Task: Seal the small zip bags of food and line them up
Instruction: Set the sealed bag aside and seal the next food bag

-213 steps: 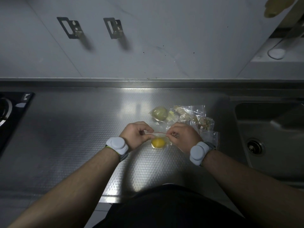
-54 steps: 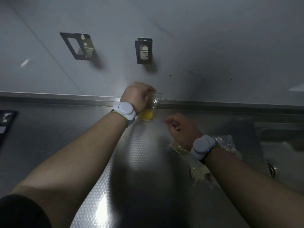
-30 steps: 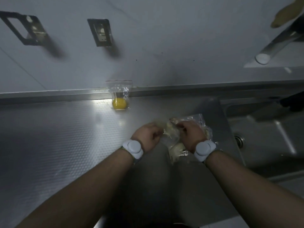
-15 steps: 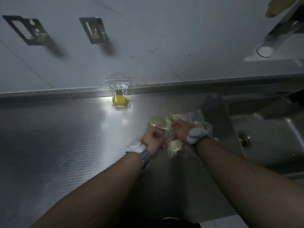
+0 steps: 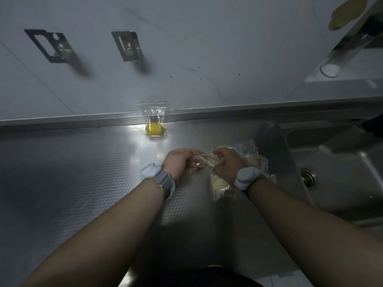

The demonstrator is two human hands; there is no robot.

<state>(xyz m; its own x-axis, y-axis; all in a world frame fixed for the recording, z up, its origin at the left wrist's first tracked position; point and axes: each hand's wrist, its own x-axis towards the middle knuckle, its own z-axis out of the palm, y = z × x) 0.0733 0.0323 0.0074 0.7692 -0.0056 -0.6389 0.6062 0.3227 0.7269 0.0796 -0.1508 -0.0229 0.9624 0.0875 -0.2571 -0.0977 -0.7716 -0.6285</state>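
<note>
A small zip bag with a yellow fruit [image 5: 154, 125] stands upright against the back wall of the steel counter [image 5: 83, 172]. Nearer me, my left hand [image 5: 179, 162] and my right hand [image 5: 228, 162] both pinch the top edge of a clear zip bag [image 5: 204, 161] held between them; its contents are hidden by my fingers. A bag of pale food pieces [image 5: 219, 186] lies under my right wrist. More clear bags of food [image 5: 251, 157] lie heaped just behind my right hand.
A steel sink [image 5: 339, 172] with a drain [image 5: 307, 178] lies to the right of the counter. Two metal brackets [image 5: 127, 45] hang on the wall. A tap [image 5: 339, 56] reaches out at the upper right.
The yellow-fruit bag was sealed, carried to the back wall by my left hand and left standing there. Both hands then came back to the heap and took up another bag.
</note>
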